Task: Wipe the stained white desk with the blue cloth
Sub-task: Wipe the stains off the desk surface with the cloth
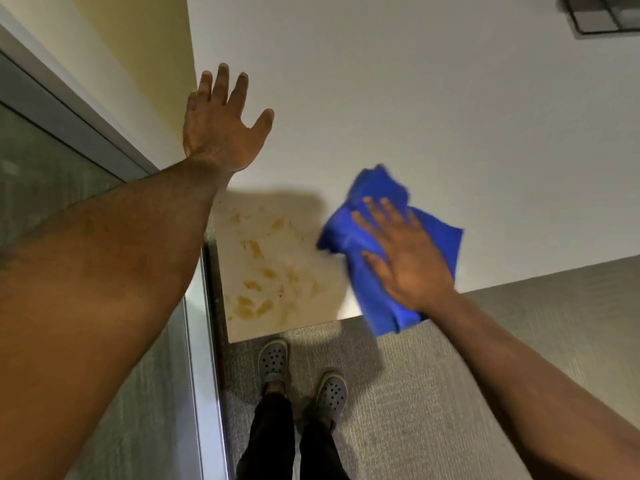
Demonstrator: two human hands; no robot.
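Observation:
The white desk [415, 109] fills the upper middle of the head view. Several yellow-brown stains [266, 271] cover its near left corner. A crumpled blue cloth [349, 237] lies on the desk near the front edge, just right of the stains, with one end hanging over the edge. My right hand [405, 254] presses flat on the cloth, fingers spread. My left hand [221, 123] rests flat on the desk's left edge beyond the stains, fingers apart, holding nothing.
A pale yellow wall [114, 57] and a metal-framed glass panel [52, 161] run along the desk's left side. A dark framed object [602, 15] sits at the desk's far right. Grey carpet [450, 393] and my two feet in grey clogs [301, 375] are below.

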